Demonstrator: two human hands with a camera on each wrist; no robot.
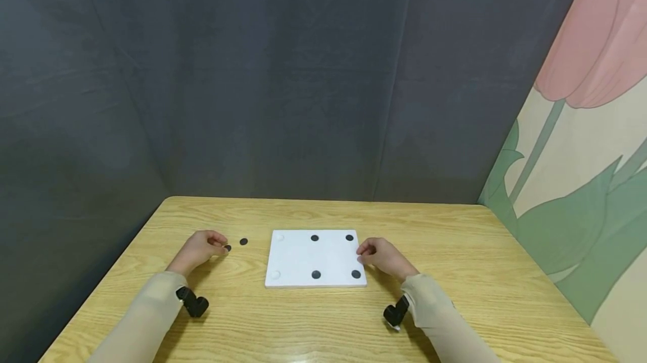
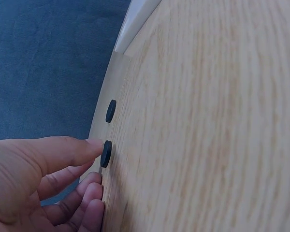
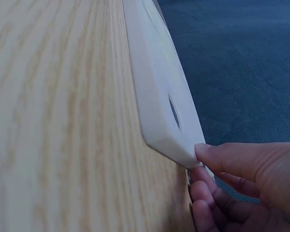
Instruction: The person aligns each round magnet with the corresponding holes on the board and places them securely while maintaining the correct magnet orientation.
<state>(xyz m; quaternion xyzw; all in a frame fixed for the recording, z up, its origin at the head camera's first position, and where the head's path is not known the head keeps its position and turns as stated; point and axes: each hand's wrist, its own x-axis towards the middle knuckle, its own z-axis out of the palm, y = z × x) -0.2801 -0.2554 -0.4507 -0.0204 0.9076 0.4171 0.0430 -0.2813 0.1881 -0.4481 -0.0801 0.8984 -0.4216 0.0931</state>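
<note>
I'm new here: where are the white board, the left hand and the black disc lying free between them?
White board (image 1: 295, 256), head view: bare top surface.
Left hand (image 1: 201, 247), head view: back of the hand.
Black disc (image 1: 244, 241), head view: its top face.

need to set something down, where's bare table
Bare table: in front of the white board between the sleeves, behind it toward the dark curtain, and right of the right hand. Crowded: left of the board, with two loose black discs and the left hand; also its right edge, at the right hand.
</note>
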